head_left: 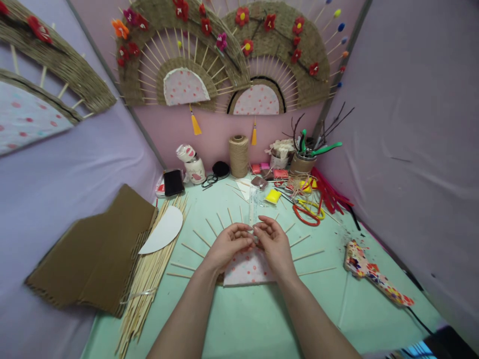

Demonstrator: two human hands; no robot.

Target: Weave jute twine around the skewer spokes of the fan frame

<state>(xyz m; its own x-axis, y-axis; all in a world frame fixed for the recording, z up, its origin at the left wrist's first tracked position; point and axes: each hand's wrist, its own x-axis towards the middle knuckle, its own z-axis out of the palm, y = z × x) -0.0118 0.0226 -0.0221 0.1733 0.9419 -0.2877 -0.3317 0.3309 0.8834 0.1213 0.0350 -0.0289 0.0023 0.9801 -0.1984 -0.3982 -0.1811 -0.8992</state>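
Note:
A half-round fan base covered in white cloth with pink dots (250,267) lies in front of me, with several thin wooden sticks (202,238) fanning out from it. My left hand (234,244) and my right hand (272,244) meet over its upper edge. The fingers of both hands are bent, and their tips pinch together near the middle. Whatever sits between the fingertips is too small and too covered to make out. Just beyond the hands lies a clear ruler (254,202).
On the left are a bundle of sticks (144,289), a white paper half-circle (164,230) and brown cardboard (93,244). A twine spool (238,157), scissors (307,215) and yellow clay pack (273,196) stand or lie behind. A flowered glue gun (370,271) rests at right.

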